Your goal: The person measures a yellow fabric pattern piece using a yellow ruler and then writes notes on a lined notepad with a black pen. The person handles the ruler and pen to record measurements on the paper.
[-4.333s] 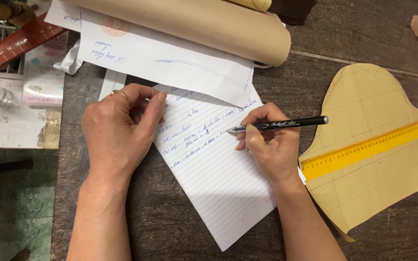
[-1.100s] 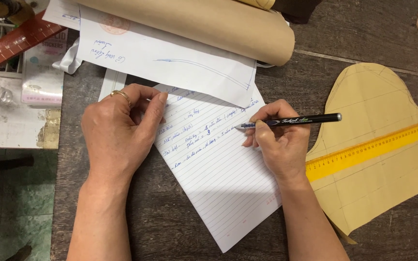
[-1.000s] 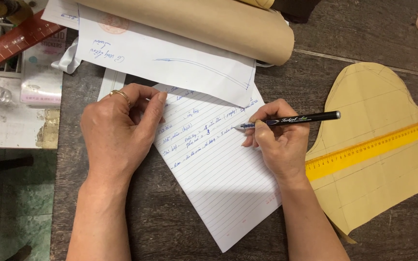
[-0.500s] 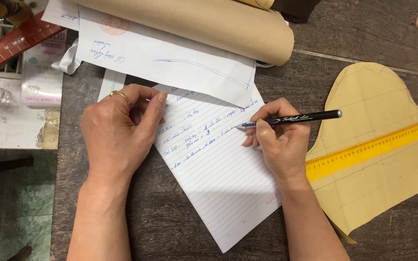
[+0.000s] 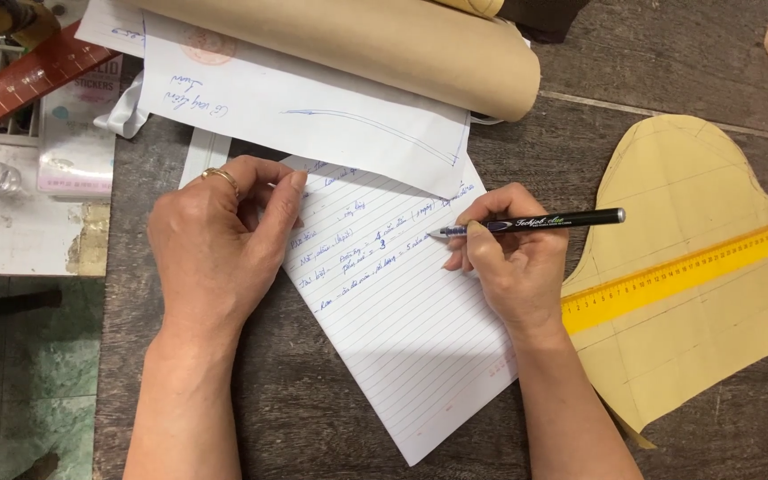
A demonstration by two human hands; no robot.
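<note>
Meanwhile, right hand pinching a black pen (tip on lined sheet), left hand loosely curled, pinning it.

The table is dark, rough-grained wood. At its 12 o'clock lies a matt tan paper roll; centrally, smooth white lined paper; at 3 o'clock, a glossy yellow plastic ruler.

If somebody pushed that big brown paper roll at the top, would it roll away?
Probably a little. The brown paper roll looks round and lies on its side, so a sideways push would likely roll it. It rests on a white sheet, which might slide with it. It is paper, so it is likely light and would dent if squeezed.
</note>
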